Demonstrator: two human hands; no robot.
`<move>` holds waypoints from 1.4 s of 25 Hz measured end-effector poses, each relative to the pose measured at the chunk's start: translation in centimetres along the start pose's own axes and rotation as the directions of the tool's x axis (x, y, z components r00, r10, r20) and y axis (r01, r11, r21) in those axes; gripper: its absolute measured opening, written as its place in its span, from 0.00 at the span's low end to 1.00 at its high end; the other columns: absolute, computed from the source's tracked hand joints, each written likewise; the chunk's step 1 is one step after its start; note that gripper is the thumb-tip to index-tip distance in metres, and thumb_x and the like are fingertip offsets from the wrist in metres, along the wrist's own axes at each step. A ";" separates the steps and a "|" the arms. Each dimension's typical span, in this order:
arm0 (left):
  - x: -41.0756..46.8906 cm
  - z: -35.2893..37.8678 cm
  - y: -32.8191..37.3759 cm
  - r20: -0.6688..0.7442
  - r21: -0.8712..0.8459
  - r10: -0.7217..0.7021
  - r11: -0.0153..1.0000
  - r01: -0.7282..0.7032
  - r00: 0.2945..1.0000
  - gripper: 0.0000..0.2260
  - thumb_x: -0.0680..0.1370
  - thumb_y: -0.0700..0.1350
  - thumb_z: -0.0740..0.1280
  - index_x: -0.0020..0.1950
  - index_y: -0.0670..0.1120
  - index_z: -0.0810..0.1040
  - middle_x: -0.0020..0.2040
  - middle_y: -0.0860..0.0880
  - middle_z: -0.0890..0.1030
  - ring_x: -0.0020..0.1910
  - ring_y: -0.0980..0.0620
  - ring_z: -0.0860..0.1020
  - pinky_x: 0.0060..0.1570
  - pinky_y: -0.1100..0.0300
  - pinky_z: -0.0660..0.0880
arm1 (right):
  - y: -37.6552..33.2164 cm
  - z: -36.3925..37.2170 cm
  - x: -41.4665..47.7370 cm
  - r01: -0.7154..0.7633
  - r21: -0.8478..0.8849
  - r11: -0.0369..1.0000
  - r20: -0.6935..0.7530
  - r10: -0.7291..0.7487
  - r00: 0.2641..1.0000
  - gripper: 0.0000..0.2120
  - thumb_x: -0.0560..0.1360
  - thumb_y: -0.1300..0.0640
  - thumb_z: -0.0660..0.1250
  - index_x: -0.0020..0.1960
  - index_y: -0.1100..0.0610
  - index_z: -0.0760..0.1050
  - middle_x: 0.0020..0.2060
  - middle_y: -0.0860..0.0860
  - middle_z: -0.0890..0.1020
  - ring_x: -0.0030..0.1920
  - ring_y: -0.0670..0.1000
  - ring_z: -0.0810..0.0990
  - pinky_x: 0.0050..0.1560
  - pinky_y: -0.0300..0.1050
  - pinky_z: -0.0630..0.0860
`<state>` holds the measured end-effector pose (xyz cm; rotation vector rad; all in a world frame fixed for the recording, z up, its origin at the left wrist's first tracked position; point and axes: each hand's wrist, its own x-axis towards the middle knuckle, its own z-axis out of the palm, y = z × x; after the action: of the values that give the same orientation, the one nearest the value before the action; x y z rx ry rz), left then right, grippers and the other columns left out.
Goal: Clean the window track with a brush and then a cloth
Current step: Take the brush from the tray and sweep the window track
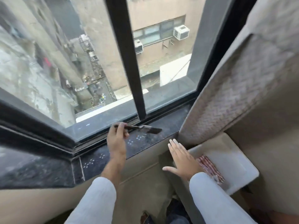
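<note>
The fingers of the left hand are curled around the dark handle of a brush, pinching it near its far end — the handle runs level to the right, and the dark bristles sit at the right tip, low over the black speckled sill just in front of the window track. Whether the bristles actually touch the sill or the track cannot be told, since the picture is blurred there. The track is a dark groove running along the foot of the window frame, whose black upright bar meets it just behind the brush. The right hand holds nothing: its fingers lie straight and close together, thumb out to the left, palm down over the beige surface below the sill edge. Just to the right of that hand, a red-and-white striped cloth lies on a pale tray, partly hidden by the light sleeve of the right arm. A patterned curtain hangs at the right side of the window.
</note>
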<state>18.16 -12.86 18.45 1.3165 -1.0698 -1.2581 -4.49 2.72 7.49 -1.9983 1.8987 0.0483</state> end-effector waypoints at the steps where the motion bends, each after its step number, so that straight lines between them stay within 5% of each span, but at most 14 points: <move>1: 0.8 -1.7 0.5 -0.098 -0.057 -0.018 0.998 0.012 0.995 0.09 0.84 0.44 0.65 0.45 0.49 0.80 0.34 0.48 0.77 0.32 0.53 0.73 0.34 0.61 0.71 | -0.6 -0.5 1.7 0.025 -0.024 0.999 0.010 -0.025 1.000 0.54 0.77 0.21 0.48 0.83 0.65 0.54 0.84 0.61 0.56 0.85 0.59 0.50 0.81 0.57 0.50; 6: 3.8 -5.2 0.0 -0.298 -0.107 -0.030 0.994 -0.002 0.954 0.09 0.85 0.44 0.63 0.47 0.50 0.78 0.38 0.48 0.78 0.33 0.55 0.76 0.33 0.64 0.76 | -1.9 -1.0 7.6 0.036 -0.094 0.995 0.032 -0.033 0.999 0.57 0.75 0.20 0.44 0.82 0.67 0.55 0.83 0.64 0.57 0.84 0.62 0.56 0.79 0.57 0.50; 12: 5.3 -2.7 -2.4 -0.196 -0.088 -0.070 0.995 0.054 0.978 0.03 0.83 0.44 0.68 0.52 0.48 0.81 0.41 0.46 0.83 0.40 0.50 0.82 0.45 0.55 0.83 | -1.8 0.0 8.8 0.011 -0.115 0.993 -0.049 -0.017 0.999 0.58 0.74 0.18 0.48 0.85 0.62 0.45 0.86 0.59 0.48 0.85 0.57 0.46 0.83 0.61 0.52; 17: 5.8 -3.7 -3.9 -0.112 -0.105 -0.121 0.988 0.109 0.986 0.04 0.80 0.42 0.72 0.52 0.44 0.85 0.40 0.44 0.85 0.42 0.46 0.83 0.43 0.55 0.83 | -1.7 0.4 8.9 0.008 -0.115 0.993 -0.086 -0.018 0.996 0.58 0.74 0.19 0.50 0.85 0.63 0.47 0.86 0.59 0.50 0.85 0.58 0.49 0.82 0.62 0.53; 25: 3.3 -14.6 -4.0 -0.403 -0.112 -0.080 0.993 0.038 0.911 0.09 0.81 0.39 0.69 0.46 0.51 0.84 0.37 0.49 0.82 0.34 0.55 0.80 0.39 0.63 0.81 | -1.6 0.7 9.0 0.003 -0.111 0.994 -0.096 -0.014 0.995 0.58 0.74 0.18 0.47 0.85 0.62 0.46 0.86 0.59 0.49 0.85 0.58 0.48 0.83 0.63 0.52; 29: 2.2 -17.2 -0.5 -0.431 0.220 0.167 0.973 -0.076 0.887 0.06 0.83 0.45 0.67 0.48 0.52 0.81 0.37 0.47 0.79 0.34 0.51 0.76 0.36 0.59 0.76 | -1.6 0.8 9.1 0.010 -0.110 0.994 -0.111 -0.022 0.994 0.58 0.73 0.18 0.47 0.84 0.63 0.48 0.86 0.59 0.50 0.85 0.59 0.50 0.82 0.63 0.52; 32: 1.6 -18.4 2.1 -0.184 0.674 0.454 0.704 -0.224 0.872 0.04 0.83 0.41 0.68 0.50 0.42 0.81 0.42 0.44 0.80 0.40 0.48 0.77 0.46 0.55 0.75 | -1.7 0.8 9.1 0.012 -0.117 0.993 -0.101 -0.024 0.995 0.58 0.73 0.18 0.46 0.84 0.63 0.47 0.86 0.59 0.50 0.85 0.59 0.49 0.83 0.63 0.50; 35: 1.7 -17.7 2.2 -0.035 0.825 0.509 0.500 -0.262 0.860 0.04 0.82 0.39 0.68 0.50 0.39 0.81 0.43 0.43 0.77 0.39 0.48 0.76 0.46 0.59 0.75 | -1.6 0.8 9.1 0.011 -0.119 0.993 -0.105 -0.024 0.994 0.59 0.73 0.17 0.46 0.85 0.63 0.46 0.86 0.59 0.49 0.85 0.59 0.48 0.83 0.63 0.50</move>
<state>35.97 -13.44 19.96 1.6930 -1.7106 -0.1557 -1.95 -5.67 4.59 -2.1346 1.9864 0.0521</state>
